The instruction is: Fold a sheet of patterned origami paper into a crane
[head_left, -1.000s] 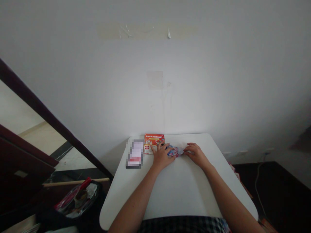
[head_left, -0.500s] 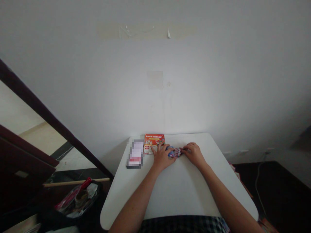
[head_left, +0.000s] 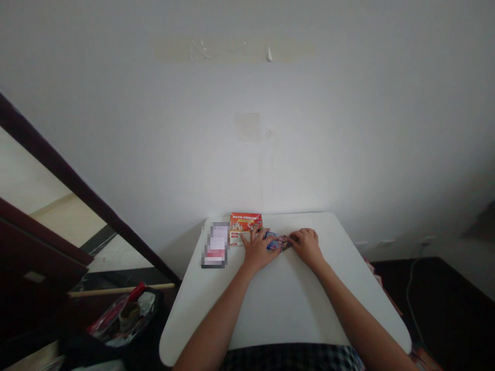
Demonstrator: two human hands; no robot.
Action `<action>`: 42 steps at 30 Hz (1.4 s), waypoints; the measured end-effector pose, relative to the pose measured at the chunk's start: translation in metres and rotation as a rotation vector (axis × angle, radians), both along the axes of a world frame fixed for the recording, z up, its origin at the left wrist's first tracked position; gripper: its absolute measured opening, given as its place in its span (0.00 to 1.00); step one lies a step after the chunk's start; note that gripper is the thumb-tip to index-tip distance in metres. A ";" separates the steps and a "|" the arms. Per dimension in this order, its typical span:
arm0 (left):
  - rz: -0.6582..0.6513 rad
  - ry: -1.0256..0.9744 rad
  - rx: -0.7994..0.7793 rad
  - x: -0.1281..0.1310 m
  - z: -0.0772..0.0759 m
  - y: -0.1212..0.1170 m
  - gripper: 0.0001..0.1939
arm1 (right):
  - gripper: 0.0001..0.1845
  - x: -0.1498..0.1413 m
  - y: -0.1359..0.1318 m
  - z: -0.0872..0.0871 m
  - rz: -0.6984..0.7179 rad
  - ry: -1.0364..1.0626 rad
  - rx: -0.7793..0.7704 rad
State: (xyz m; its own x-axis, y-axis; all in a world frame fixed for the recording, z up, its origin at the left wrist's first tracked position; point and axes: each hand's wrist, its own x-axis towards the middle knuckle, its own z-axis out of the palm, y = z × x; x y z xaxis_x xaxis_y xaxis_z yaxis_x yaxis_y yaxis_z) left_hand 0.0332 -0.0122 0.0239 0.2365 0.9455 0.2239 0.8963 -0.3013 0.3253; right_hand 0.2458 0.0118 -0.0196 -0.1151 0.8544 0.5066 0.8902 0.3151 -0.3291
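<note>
A small blue, red and white patterned piece (head_left: 274, 242), seemingly a printed packet, lies on the white table between my hands. Its exact kind is too small to make out. My left hand (head_left: 260, 250) has its fingers spread, with the thumb and index finger around the blue part; the other fingers lie over the lower right of an orange and cream printed box (head_left: 246, 221). At the packet's right end, my right hand (head_left: 308, 246) pinches a darker, multicoloured part with its fingertips. The fingers partly cover both ends of the packet.
A phone-like device (head_left: 216, 245), blurred out, lies left of the box on the white table (head_left: 294, 304). The wall (head_left: 301, 154) stands right behind the table. On the floor at left is a bag of items (head_left: 129, 317); a cable (head_left: 410, 288) runs at right.
My right hand has turned slightly and its fingers have closed in at the packet's right end. The packet's visible pattern has shifted. My left hand stays nearly where it was.
</note>
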 end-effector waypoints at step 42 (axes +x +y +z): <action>0.081 0.012 0.026 0.014 -0.007 -0.001 0.23 | 0.11 -0.015 -0.006 0.027 -0.184 -0.006 -0.270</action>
